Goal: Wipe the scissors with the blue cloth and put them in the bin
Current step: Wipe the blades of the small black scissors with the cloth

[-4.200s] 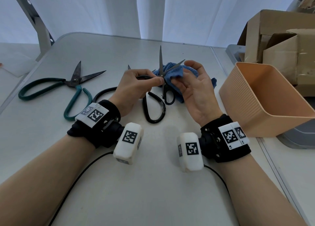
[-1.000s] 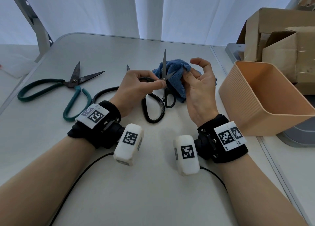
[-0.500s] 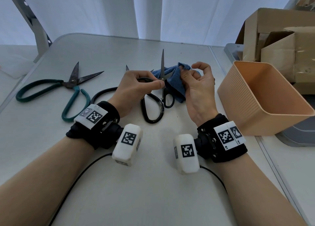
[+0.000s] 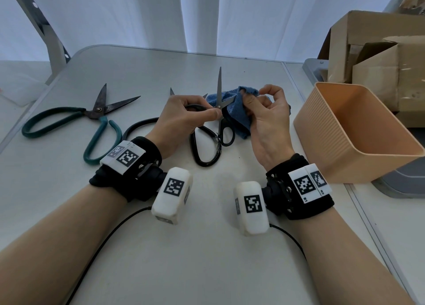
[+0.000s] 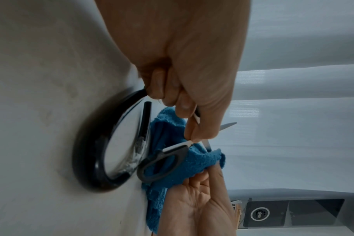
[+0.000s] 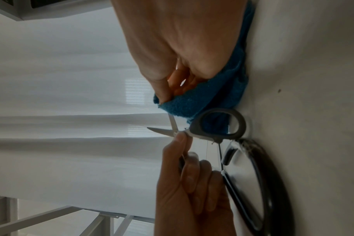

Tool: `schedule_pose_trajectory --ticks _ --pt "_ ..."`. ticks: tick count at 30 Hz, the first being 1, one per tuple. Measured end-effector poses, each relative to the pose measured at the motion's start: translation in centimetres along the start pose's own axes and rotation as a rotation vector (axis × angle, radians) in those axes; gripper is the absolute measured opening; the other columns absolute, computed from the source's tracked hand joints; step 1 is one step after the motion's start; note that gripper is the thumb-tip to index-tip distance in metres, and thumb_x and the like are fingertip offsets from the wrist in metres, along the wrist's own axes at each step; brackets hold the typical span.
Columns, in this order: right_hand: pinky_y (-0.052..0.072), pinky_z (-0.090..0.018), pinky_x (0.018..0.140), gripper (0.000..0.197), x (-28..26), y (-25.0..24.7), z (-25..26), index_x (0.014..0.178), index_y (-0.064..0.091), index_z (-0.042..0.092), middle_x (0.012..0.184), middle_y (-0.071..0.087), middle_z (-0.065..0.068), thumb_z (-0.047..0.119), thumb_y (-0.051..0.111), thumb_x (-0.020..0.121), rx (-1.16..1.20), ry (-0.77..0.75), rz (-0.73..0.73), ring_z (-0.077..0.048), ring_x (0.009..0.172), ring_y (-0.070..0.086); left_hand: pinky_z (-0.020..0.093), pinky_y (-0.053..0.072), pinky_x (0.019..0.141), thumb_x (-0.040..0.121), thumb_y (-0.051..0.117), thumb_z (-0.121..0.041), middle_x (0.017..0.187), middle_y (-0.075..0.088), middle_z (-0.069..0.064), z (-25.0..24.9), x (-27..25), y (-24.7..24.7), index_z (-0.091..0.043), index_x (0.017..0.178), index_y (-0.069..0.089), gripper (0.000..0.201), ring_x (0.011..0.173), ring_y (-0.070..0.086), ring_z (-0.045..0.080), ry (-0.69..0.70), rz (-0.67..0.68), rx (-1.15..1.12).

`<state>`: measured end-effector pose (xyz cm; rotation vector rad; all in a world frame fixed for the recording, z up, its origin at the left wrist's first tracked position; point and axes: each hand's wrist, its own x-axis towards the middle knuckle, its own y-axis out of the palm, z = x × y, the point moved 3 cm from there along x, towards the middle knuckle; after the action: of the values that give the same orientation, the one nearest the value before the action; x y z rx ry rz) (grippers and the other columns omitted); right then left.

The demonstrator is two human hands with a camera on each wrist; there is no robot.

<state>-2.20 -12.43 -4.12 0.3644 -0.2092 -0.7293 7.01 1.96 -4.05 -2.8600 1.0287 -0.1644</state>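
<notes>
Small dark-handled scissors (image 4: 219,90) are held above the table with the blades apart, one blade pointing up. My left hand (image 4: 213,115) pinches them at the pivot and holds one handle loop; the other loop (image 5: 162,161) hangs free. My right hand (image 4: 249,98) pinches the blue cloth (image 4: 239,118) around the shorter-looking right blade, thumb and forefinger on the fold. In the right wrist view the cloth (image 6: 192,102) covers that blade's tip and the scissors (image 6: 218,126) sit just below it. The peach ribbed bin (image 4: 358,148) stands open at the right.
Green-handled shears (image 4: 96,113) lie open at the left. Large black-handled scissors (image 4: 204,152) lie flat under my hands. Cardboard boxes (image 4: 377,58) stand behind the bin. Black cables run from both wrist cameras across the near table.
My right hand has curled and folded the cloth over the right blade, sliding along it. The left hand keeps the scissors upright in nearly the same spot.
</notes>
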Motion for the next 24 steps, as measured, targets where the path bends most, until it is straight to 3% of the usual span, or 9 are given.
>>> schedule_pose_trajectory --ticks 2,6,9,16,21,24 --pt "0.049 -0.041 0.085 0.028 -0.02 0.01 -0.08 0.102 0.044 0.013 0.068 0.043 -0.003 0.003 0.068 0.09 0.014 0.008 0.0 -0.026 0.08 0.044 0.016 0.027 0.046 0.085 0.077 -0.013 0.054 0.045 -0.007 0.02 -0.01 0.03 -0.01 0.071 0.066 0.017 0.048 0.035 0.006 -0.001 0.002 -0.005" --pt "0.057 -0.033 0.072 0.03 0.03 0.02 -0.27 0.106 0.046 0.011 0.077 0.061 -0.007 0.006 0.069 0.089 0.018 0.028 0.009 -0.024 0.079 0.062 0.012 0.028 0.046 0.086 0.075 -0.01 0.049 0.046 -0.013 -0.17 -0.08 0.15 -0.008 0.072 0.065 0.018 0.045 0.036 0.002 0.003 0.009 0.01" --pt "0.057 -0.034 0.075 0.02 0.16 -0.04 -0.22 0.1 0.049 0.014 0.083 0.069 -0.007 0.003 0.064 0.093 0.019 0.016 0.008 -0.022 0.081 0.068 0.009 0.029 0.046 0.086 0.074 -0.008 0.047 0.048 -0.016 -0.36 -0.16 0.29 -0.005 0.074 0.064 0.016 0.043 0.037 0.001 0.007 0.017 0.019" --pt "0.054 -0.032 0.079 0.021 0.21 0.02 -0.33 0.101 0.051 0.016 0.087 0.069 -0.009 -0.005 0.05 0.098 -0.014 0.016 0.017 -0.02 0.081 0.066 0.011 0.027 0.045 0.085 0.076 -0.009 0.047 0.049 -0.015 -0.31 -0.14 0.29 -0.004 0.076 0.066 0.014 0.043 0.036 0.001 0.0 0.014 0.013" --pt "0.058 -0.039 0.082 0.016 0.0 0.14 -0.03 0.103 0.05 0.016 0.082 0.073 -0.003 0.004 0.059 0.096 0.034 0.01 0.033 -0.022 0.084 0.069 0.013 0.026 0.045 0.085 0.076 -0.01 0.05 0.044 -0.011 -0.23 -0.14 0.24 -0.003 0.076 0.066 0.015 0.045 0.033 0.004 -0.007 0.008 -0.008" --pt "0.059 -0.037 0.073 0.018 -0.08 0.14 0.09 0.102 0.048 0.015 0.076 0.071 -0.001 0.006 0.063 0.094 0.04 0.012 0.023 -0.024 0.083 0.07 0.012 0.026 0.045 0.085 0.076 -0.01 0.049 0.043 -0.011 -0.26 -0.16 0.3 0.0 0.078 0.066 0.016 0.044 0.032 0.003 -0.007 0.019 0.002"
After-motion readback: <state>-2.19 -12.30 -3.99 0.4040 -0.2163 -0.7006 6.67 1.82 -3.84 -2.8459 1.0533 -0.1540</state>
